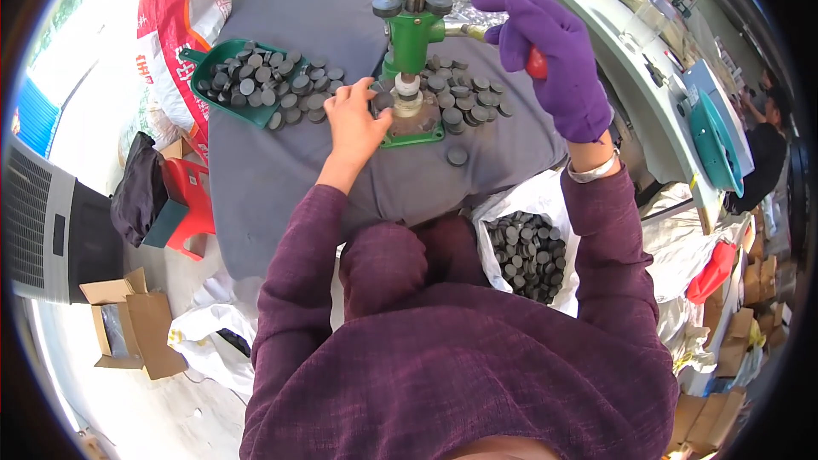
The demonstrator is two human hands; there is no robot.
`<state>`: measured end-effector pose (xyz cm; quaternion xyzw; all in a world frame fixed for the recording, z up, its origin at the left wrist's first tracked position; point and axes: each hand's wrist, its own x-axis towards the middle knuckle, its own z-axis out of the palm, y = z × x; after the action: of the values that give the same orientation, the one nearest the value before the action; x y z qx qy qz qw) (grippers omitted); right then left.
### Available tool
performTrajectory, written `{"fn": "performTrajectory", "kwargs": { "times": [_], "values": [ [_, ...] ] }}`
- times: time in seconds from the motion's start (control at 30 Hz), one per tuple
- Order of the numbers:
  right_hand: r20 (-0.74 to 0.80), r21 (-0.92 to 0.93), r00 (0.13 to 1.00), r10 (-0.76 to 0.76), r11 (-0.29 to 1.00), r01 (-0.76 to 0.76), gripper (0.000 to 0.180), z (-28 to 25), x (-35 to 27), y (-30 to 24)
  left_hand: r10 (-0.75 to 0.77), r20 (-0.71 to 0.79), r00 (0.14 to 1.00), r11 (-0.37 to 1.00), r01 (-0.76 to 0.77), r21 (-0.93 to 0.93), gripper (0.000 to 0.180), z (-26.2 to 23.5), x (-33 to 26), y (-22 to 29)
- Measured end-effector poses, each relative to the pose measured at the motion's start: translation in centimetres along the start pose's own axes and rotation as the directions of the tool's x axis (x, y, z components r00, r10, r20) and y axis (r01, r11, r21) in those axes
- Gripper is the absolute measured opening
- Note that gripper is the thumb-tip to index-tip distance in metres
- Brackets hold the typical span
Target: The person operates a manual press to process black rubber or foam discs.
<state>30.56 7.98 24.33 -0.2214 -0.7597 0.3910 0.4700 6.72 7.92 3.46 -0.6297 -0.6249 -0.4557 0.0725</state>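
Observation:
A green hand press (415, 43) stands on the cloth-covered table in front of me. My left hand (354, 121) is bare and closed at the left of its base, with thumb and fingertips on a dark round disc (382, 100) beside the white-topped seat (408, 100) under the ram. My right hand (554, 60), in a purple glove, is closed round the red ball knob (537, 63) of the press lever, one finger sticking out to the left. Loose grey discs (470, 99) lie right of the press, and more discs (305, 85) lie left of it.
A green scoop (260, 114) full of discs lies at the left of the table. One disc (457, 156) sits apart near the front. A white sack (567, 277) of discs stands by my right side. A red stool (189, 204) is at left; a long counter (596, 13) runs along the right.

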Motion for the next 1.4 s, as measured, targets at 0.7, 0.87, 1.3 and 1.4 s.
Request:
{"fn": "performTrajectory", "kwargs": {
  "times": [0.7, 0.87, 1.3, 1.4],
  "values": [
    [0.052, -0.222, 0.995, -0.088, 0.97, 0.098, 0.022, 2.1, -7.8, 7.2, -0.217, 0.273, 0.937, 0.805, 0.013, 0.594, 0.042, 0.4, 2.1, -4.5],
    [0.039, -0.187, 0.995, -0.096, 0.977, 0.102, 0.022, 1.9, -7.5, 6.6, -0.062, 0.291, 0.955, 0.75, -0.148, 0.645, 0.043, -0.9, -2.2, -3.6],
    [0.019, -0.007, 1.0, -0.009, 1.0, 0.009, 0.037, 0.1, -0.2, 0.2, 0.058, 0.227, 0.972, 0.908, -0.146, 0.394, 0.026, -4.3, -5.5, -3.4],
    [0.034, 0.049, 0.999, -0.032, 0.998, 0.03, 0.037, 0.0, 0.0, 0.5, -0.007, 0.216, 0.976, 0.952, -0.059, 0.299, 0.038, -4.4, -5.2, -3.5]
  ]
}}
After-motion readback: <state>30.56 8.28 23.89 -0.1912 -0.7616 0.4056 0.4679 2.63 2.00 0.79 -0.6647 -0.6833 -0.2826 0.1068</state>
